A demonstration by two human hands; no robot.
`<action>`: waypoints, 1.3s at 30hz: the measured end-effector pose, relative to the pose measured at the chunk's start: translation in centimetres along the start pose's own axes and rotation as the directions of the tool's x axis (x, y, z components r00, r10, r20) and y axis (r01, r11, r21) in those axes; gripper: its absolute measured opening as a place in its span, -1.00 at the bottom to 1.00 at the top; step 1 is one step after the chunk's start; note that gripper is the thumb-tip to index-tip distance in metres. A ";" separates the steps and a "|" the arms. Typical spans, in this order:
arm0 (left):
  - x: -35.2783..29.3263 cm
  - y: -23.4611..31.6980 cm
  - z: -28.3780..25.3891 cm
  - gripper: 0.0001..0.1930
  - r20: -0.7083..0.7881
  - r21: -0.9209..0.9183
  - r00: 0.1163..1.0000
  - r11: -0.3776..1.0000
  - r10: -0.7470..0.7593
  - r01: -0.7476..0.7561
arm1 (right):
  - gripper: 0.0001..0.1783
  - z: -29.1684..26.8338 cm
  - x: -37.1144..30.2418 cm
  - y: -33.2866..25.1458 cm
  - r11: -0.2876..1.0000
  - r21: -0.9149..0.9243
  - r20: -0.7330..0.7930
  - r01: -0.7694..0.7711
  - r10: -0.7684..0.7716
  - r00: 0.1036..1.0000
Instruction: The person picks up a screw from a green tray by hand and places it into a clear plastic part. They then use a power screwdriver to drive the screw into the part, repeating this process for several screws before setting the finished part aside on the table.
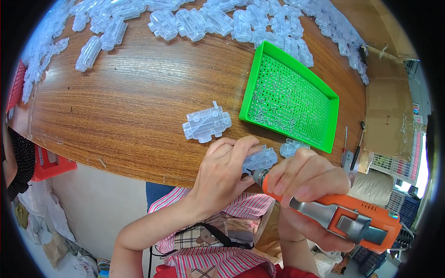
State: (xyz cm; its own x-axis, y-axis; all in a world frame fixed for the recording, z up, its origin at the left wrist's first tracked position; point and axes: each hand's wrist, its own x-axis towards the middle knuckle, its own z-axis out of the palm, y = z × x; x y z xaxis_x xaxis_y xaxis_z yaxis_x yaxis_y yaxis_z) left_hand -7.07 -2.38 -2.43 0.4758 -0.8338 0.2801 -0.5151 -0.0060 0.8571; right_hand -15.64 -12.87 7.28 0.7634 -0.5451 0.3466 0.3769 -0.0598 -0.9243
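On the tray's [252, 85] near side, the left hand [221, 164] pinches a shell [261, 160]; the right hand [308, 178] clasps the driver [345, 217]. If the shell tilts, the bit [250, 171] could slip into the left thumb.

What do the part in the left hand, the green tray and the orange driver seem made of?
Part: probably clear plastic, glossy; translucent, bright glints.
Green tray: likely moulded plastic, semi-gloss; uniform colour, regular perforations.
Orange driver: apparently plastic shell, slight sheen; its grey lever shines like metal, though perhaps coated plastic.
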 end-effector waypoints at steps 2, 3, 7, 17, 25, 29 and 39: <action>0.1 0.1 0.0 -0.34 0.001 -0.025 1.000 1.000 -0.001 0.001 | -0.69 -0.1 0.0 0.3 0.999 -0.022 0.040 0.029 -0.028 0.999; 0.1 0.2 -0.1 -0.34 0.005 -0.048 1.000 0.999 -0.003 0.003 | -0.54 -0.3 0.0 0.7 0.997 -0.041 0.078 0.058 -0.054 0.995; 0.3 0.3 -0.5 -0.36 0.012 -0.055 1.000 0.998 -0.025 0.025 | -0.07 -0.6 -0.1 1.7 0.988 -0.084 0.196 0.133 -0.114 0.974; -0.1 0.4 -0.8 -0.46 0.094 0.114 0.994 0.991 0.055 -0.066 | -0.82 0.2 -0.1 0.6 0.997 -0.072 -0.008 -0.032 0.032 0.999; 0.9 4.7 -1.3 -0.38 -0.012 0.486 1.000 0.874 -0.017 0.021 | -0.05 -8.0 2.4 -4.1 0.982 -0.044 -0.404 0.185 -0.187 0.895; 2.5 6.4 1.4 -0.39 0.129 0.373 0.977 0.905 0.170 -0.207 | -0.05 -9.3 1.2 -3.8 0.982 -0.173 -0.474 0.077 -0.151 0.867; 2.0 5.7 4.8 -0.42 0.190 0.425 0.974 0.884 0.122 -0.193 | 0.00 -9.8 -1.7 -3.7 0.961 -0.255 -0.395 -0.110 0.001 0.918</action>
State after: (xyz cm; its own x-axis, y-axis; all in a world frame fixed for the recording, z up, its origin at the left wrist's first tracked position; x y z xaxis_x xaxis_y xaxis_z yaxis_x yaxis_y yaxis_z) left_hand -12.51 -6.72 0.98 0.2654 -0.9178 0.2953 -0.8504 -0.0785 0.5203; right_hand -23.45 -19.90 8.57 0.4941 -0.8314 0.2544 0.1442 -0.2102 -0.9670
